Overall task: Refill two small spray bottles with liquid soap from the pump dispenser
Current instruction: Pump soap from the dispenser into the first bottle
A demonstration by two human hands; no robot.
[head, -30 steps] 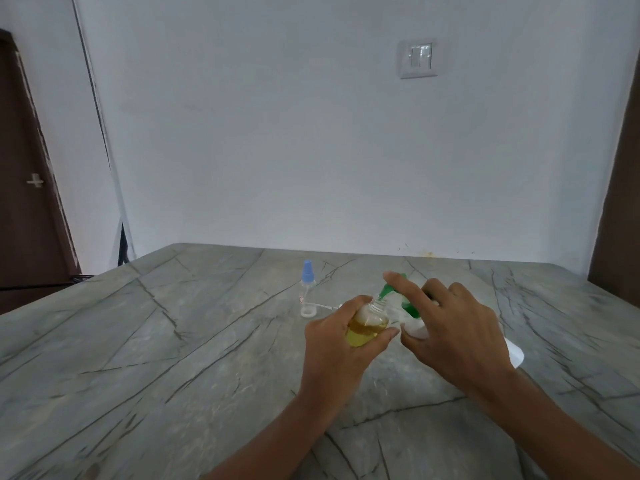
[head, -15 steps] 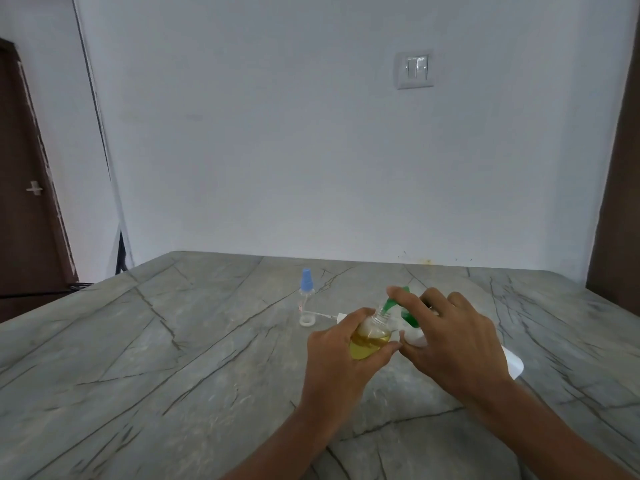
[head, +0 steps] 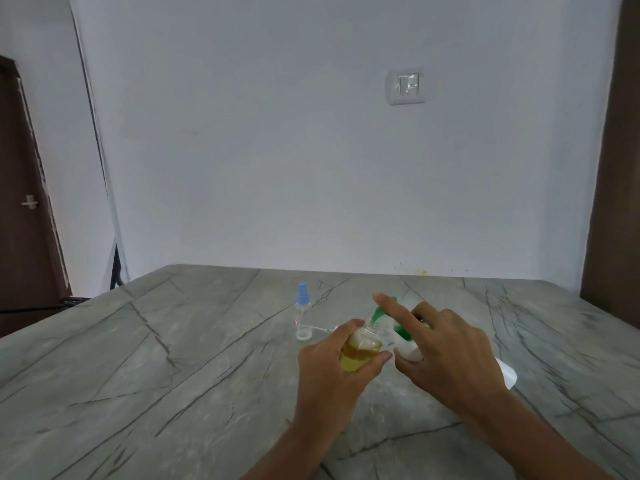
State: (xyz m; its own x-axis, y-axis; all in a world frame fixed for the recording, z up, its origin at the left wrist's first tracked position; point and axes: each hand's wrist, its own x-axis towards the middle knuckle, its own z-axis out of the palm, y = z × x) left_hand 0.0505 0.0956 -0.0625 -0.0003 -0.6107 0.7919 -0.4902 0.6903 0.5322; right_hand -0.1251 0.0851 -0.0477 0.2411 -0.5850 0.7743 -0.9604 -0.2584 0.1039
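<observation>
The left hand [head: 330, 374] is wrapped round a small bottle [head: 360, 353], thumb on one side and fingers on the other, and holds it above the table [head: 138, 375] with its open mouth upward. The bottle is clear and partly full of yellow liquid, with pale foam on top. The right hand [head: 446, 355] grips the pump dispenser [head: 410, 354]: the index finger lies straight along the top of the green pump head [head: 381, 310], while the other fingers curl round the white body. The dispenser is tilted, its base showing past the right wrist, and the green spout points down at the mouth of the small bottle; whether the two touch cannot be told. Farther off, to the left of the hands, a second spray bottle [head: 302, 308] stands upright on the table, clear with a blue cap. Just in front of it lies a white ring [head: 304, 335] with a thin white tube leading toward the left hand. The table is grey stone with dark veins. Behind it rises a pale wall with a switch plate [head: 406, 86], and a dark door [head: 20, 202] stands at the left edge.
</observation>
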